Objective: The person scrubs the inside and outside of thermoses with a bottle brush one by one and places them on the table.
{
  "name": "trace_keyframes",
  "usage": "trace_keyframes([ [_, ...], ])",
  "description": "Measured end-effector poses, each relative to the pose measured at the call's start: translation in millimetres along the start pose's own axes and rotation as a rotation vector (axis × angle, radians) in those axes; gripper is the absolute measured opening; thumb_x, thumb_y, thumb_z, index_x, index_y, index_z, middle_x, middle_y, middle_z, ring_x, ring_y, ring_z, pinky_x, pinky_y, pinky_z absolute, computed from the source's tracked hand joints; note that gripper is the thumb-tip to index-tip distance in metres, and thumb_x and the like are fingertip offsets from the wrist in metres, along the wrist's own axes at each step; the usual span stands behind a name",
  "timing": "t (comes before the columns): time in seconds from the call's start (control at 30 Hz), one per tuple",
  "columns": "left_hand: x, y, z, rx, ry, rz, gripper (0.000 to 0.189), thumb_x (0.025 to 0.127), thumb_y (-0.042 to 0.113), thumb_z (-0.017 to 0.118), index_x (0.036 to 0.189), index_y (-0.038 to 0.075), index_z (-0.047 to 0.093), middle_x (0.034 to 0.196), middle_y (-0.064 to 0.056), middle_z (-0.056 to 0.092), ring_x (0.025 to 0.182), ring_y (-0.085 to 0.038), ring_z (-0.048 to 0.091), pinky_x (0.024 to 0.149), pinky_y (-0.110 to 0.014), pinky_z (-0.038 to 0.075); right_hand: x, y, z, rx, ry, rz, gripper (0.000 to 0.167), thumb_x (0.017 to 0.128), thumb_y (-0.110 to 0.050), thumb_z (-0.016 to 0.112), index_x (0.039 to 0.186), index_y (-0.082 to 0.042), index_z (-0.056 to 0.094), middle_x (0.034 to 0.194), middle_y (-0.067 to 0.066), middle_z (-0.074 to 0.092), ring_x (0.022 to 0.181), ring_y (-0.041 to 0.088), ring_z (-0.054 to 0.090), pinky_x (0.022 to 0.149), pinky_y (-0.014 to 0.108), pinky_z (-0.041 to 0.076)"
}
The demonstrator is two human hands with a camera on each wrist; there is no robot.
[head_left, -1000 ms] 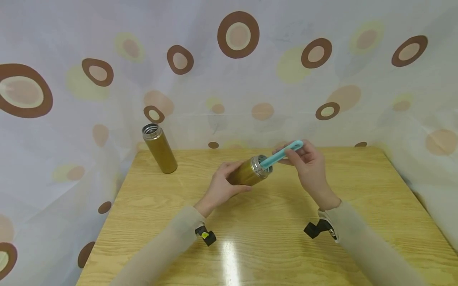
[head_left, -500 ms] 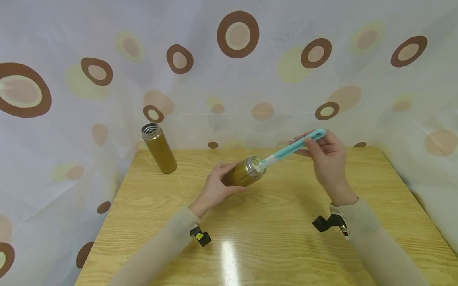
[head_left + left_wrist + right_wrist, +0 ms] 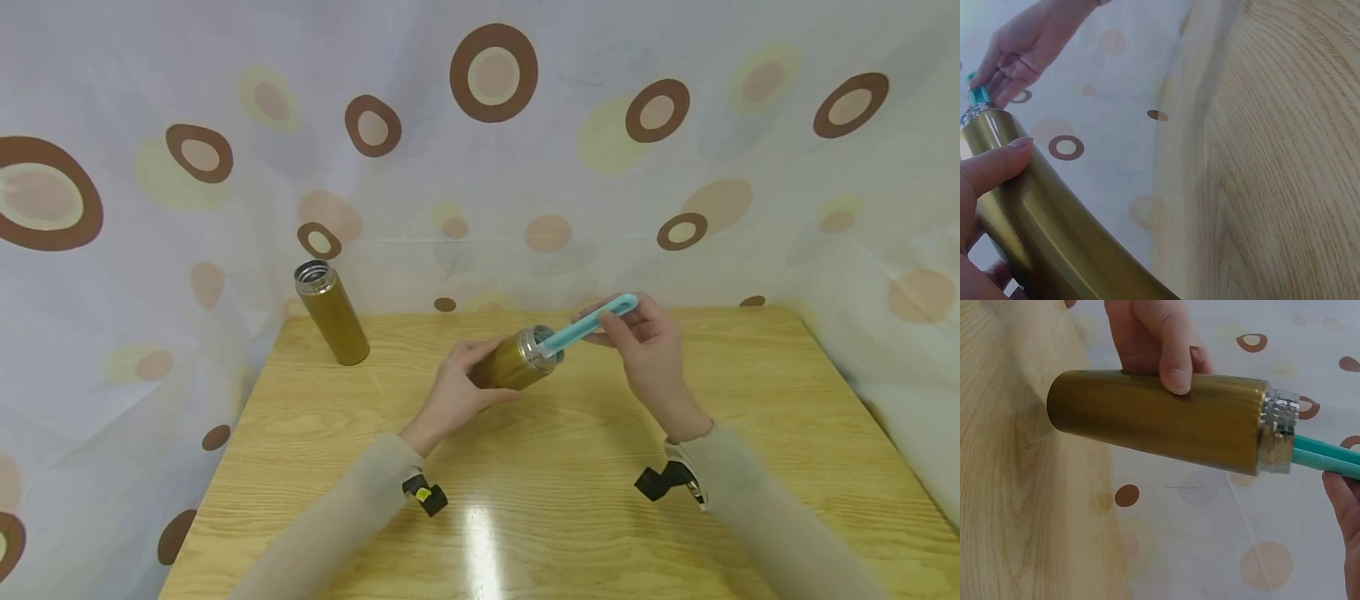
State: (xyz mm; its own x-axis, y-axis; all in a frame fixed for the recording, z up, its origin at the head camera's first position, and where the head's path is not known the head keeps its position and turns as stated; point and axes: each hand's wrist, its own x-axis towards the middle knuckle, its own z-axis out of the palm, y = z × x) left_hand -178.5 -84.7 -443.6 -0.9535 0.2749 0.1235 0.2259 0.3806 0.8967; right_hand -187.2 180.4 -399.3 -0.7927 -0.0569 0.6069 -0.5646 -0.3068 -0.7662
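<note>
My left hand [image 3: 452,392] grips a gold, lidless thermos bottle [image 3: 513,365] round its body. The bottle is tilted, its silver threaded mouth pointing up and to the right. From that mouth sticks the turquoise handle of a bottle brush [image 3: 588,326]; its head is hidden inside the bottle. My right hand [image 3: 652,358] pinches the handle near its outer end, thumb on the near side. In the right wrist view the handle [image 3: 1322,456] runs straight out of the silver neck [image 3: 1280,431], with right fingertips against it.
A second gold bottle [image 3: 333,315], also without a lid, stands upright at the table's back left. The wooden table [image 3: 555,500] lies under both arms. A patterned sheet [image 3: 420,200] hangs behind the table and along its sides.
The brush was drawn partly out half a second ago, showing its white neck; now it is back deeper in the bottle, and my right hand has come left and down. The left hand shifted slightly.
</note>
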Motion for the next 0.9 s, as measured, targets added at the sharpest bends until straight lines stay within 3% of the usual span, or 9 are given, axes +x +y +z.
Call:
trace_keyframes([
  [0.2, 0.4, 2.2, 1.4, 0.002, 0.000, 0.000, 0.077, 0.079, 0.023, 0.094, 0.148, 0.028, 0.061, 0.140, -0.007, 0.055, 0.127, -0.029, 0.052, 0.109, -0.055, 0.044, -4.7, 4, 2, -0.049, 0.001, 0.036, 0.015, 0.103, 0.010, 0.053, 0.111, 0.023, 0.051, 0.105, 0.013, 0.075, 0.098, 0.023, 0.076, 0.083, 0.040, 0.062],
  [0.43, -2.2, -1.7, -1.4, -0.006, 0.000, 0.008, 0.077, 0.079, 0.024, 0.094, 0.148, 0.028, 0.061, 0.140, -0.005, 0.056, 0.128, -0.028, 0.052, 0.109, -0.054, 0.043, 3.0, -9, -9, 0.029, 0.015, -0.018, 0.011, 0.103, 0.013, 0.050, 0.110, 0.019, 0.056, 0.104, 0.018, 0.075, 0.096, 0.026, 0.076, 0.082, 0.040, 0.063],
  [0.63, -2.5, -5.5, -3.6, -0.005, -0.002, -0.001, 0.077, 0.079, 0.020, 0.093, 0.147, 0.030, 0.061, 0.141, -0.005, 0.055, 0.129, -0.028, 0.051, 0.111, -0.055, 0.041, 12.2, -19, -16, 0.107, 0.066, -0.074, 0.012, 0.102, 0.016, 0.048, 0.109, 0.022, 0.056, 0.101, 0.023, 0.074, 0.092, 0.033, 0.077, 0.081, 0.042, 0.063],
  [0.9, -1.9, -4.6, -3.1, 0.002, -0.008, -0.005, 0.076, 0.079, 0.022, 0.094, 0.147, 0.029, 0.061, 0.141, -0.006, 0.055, 0.128, -0.028, 0.051, 0.110, -0.054, 0.042, 7.6, -13, -12, 0.120, 0.053, -0.033, 0.017, 0.102, 0.016, 0.048, 0.114, 0.018, 0.060, 0.102, 0.021, 0.075, 0.094, 0.031, 0.077, 0.083, 0.042, 0.062],
])
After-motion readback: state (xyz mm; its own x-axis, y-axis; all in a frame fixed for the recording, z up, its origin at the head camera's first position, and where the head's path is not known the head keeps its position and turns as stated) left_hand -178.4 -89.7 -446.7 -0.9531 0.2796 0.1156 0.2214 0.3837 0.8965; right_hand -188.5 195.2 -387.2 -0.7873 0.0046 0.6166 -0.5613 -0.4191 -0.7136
